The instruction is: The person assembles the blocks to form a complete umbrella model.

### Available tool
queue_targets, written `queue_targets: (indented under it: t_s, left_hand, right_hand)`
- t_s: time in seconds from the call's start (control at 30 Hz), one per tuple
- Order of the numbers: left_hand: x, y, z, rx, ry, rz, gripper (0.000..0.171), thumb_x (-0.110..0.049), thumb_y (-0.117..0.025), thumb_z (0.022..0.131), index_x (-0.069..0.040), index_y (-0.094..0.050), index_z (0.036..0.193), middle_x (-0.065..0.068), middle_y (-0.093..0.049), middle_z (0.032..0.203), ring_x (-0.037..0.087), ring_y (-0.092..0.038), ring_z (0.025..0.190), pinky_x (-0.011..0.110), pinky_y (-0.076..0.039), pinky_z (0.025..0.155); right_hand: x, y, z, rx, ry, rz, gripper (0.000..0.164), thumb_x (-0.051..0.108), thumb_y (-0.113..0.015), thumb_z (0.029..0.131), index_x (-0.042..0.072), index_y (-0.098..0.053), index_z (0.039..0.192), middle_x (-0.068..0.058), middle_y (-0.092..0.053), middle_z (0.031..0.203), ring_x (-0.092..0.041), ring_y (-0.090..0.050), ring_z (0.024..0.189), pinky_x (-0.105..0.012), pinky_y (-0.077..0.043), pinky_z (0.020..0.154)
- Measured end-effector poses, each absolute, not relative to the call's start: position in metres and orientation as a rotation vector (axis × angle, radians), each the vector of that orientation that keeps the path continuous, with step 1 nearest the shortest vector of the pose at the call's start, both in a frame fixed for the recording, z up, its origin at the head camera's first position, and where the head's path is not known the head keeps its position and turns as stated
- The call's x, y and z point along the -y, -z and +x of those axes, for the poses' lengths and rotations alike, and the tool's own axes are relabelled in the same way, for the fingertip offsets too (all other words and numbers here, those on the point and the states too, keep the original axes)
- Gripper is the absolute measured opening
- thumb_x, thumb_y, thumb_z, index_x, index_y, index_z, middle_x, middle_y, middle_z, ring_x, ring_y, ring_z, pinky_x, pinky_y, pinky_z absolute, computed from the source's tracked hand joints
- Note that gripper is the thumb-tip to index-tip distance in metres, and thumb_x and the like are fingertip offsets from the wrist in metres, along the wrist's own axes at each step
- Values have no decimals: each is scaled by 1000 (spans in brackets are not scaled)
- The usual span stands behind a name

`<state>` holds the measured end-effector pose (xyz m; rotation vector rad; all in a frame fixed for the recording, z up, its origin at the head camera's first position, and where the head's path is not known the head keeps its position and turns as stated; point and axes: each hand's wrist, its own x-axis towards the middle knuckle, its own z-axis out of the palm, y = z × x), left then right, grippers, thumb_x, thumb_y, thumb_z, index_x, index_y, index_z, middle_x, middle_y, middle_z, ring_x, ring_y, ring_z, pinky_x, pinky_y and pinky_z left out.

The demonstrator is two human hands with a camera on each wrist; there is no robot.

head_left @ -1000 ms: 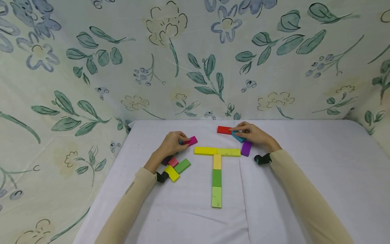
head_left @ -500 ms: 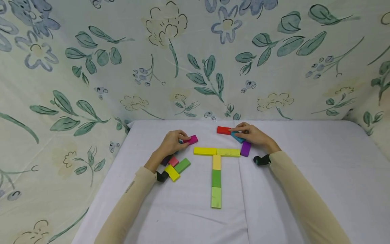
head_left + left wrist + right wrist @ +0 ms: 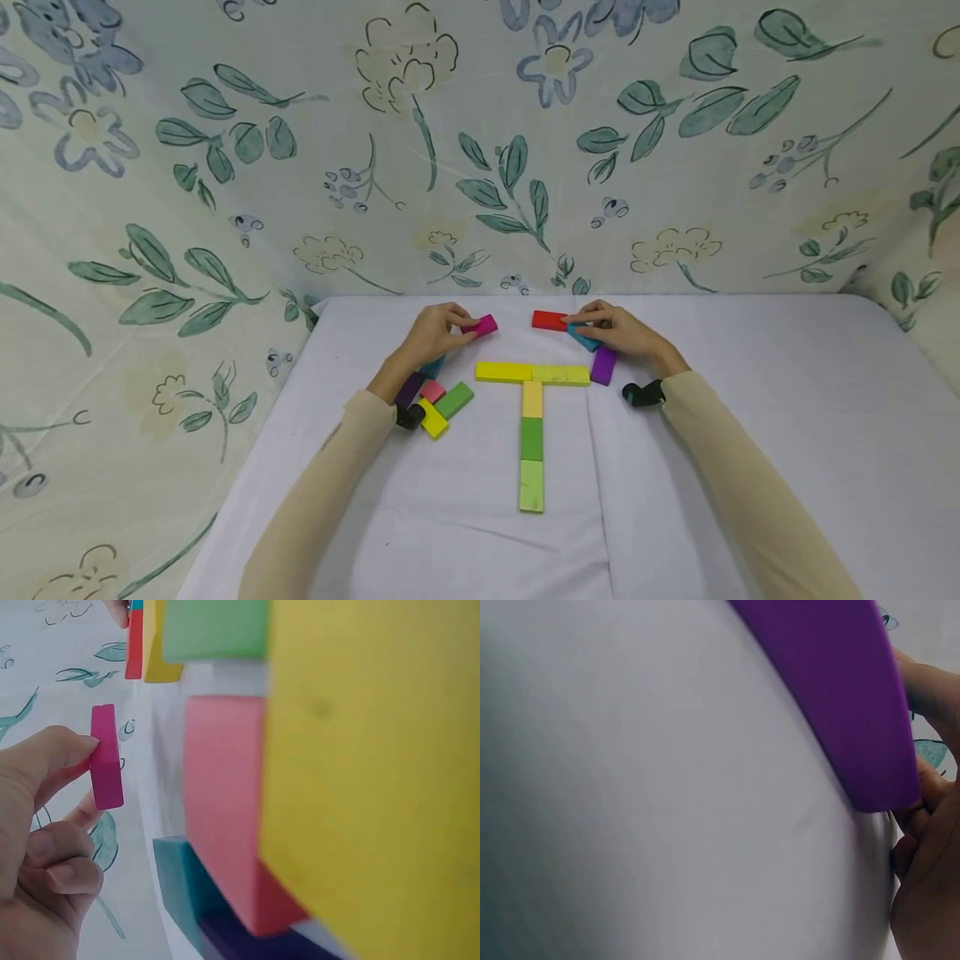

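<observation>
My left hand pinches a magenta block between thumb and fingers, at the far left of the table. The left wrist view shows the magenta block at the thumb tip, above the tabletop. At the far side, my right hand has thumb and index finger about a blue block, partly hidden by them. A red block adjoins its left end, and a purple block lies just below the hand.
Two yellow blocks form a crossbar over a column of a light orange block and two green blocks. By the left wrist lie loose pink, green, yellow, dark purple and teal blocks.
My left hand has moved away and slightly right with the magenta block, uncovering the teal block. The loose pink, green and yellow blocks have shifted slightly. My right hand stays in place.
</observation>
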<state>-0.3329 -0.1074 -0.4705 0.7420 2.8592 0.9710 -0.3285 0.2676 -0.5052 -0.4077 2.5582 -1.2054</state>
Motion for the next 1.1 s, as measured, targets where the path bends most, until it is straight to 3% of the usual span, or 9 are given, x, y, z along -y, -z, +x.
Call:
queue_targets:
  t_s: [0.33, 0.53, 1.1]
  left_hand:
    - [70, 473, -355, -2859, -862, 836, 25, -21, -80, 92, -13, -80, 116, 8, -74, 114, 25, -63, 102, 33, -52, 85]
    - [54, 474, -359, -2859, -799, 729, 27, -23, -80, 92, -17, -79, 118, 6, -73, 116, 24, -61, 109, 39, -50, 97]
    - [41, 476, -366, -2844, -771, 666, 29, -24, -80, 93, -18, -78, 121, 6, -71, 119, 23, -58, 112, 38, -51, 99]
  right_hand:
    - [-265, 505, -327, -2564, 1202, -387, 38, 29, -62, 105, 21, -66, 142, -15, -49, 142, -34, -42, 127, -53, -38, 108]
    - [-264, 505, -328, -2563, 1210, -391, 37, 29, -62, 105, 21, -66, 141, -16, -48, 142, -35, -41, 128, -58, -37, 110]
    - [-265, 506, -325, -2545, 1248, -364, 37, 26, -61, 105, 18, -66, 141, -16, -47, 144, -36, -39, 131, -60, -34, 114]
